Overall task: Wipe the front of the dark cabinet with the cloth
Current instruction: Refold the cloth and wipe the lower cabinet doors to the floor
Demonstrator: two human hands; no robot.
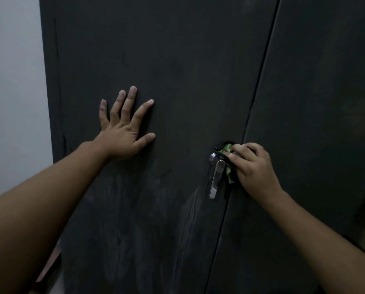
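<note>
We count two bare hands, the left hand and the right hand. We count one green cloth, one metal lever handle, and two doors, left door and right door.

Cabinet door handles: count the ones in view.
1. A silver lever handle hangs on the left door by the centre seam, beside the cloth. The right door's edge is partly hidden by the right hand.

The tall dark matt cabinet front looked smooth, streaked with pale dusty smears low down; its slim lever handle was shiny polished metal, the crumpled green patterned cloth soft fabric
</note>
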